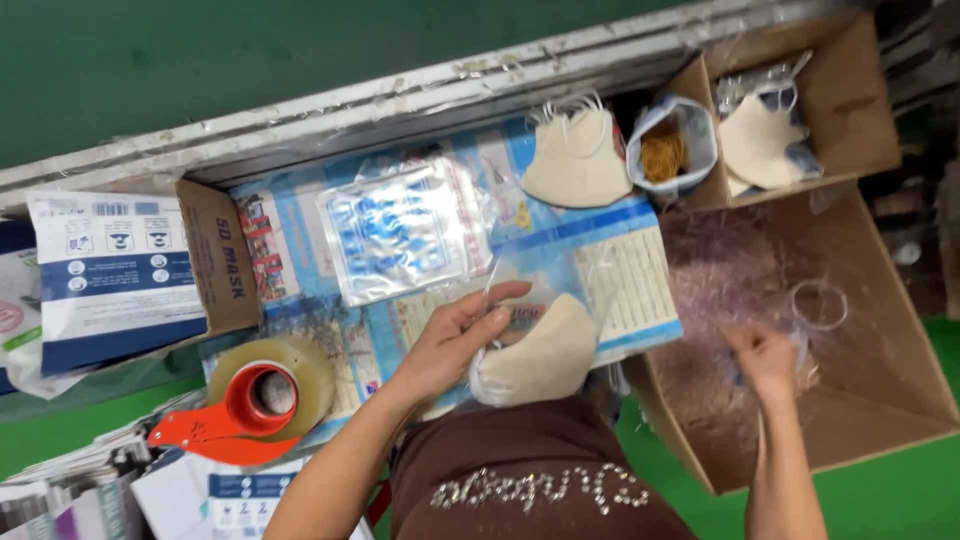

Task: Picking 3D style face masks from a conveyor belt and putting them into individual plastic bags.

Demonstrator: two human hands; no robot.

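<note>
While the left hand (455, 335) grips a cream face mask (535, 360) just right of the tape roll (265, 395) | right hand (765, 355) is closed on clear plastic (815, 310) inside the big cardboard box (900, 400), far right of the roll.

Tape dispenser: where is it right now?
Head view, lower left: the red tape dispenser lies on the work surface's near edge, below the cardboard box, left of the left hand.

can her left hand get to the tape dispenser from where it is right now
Probably not straight away: the left hand is gripping a folded cream mask. The tape dispenser sits close beside that forearm with nothing between.
</note>
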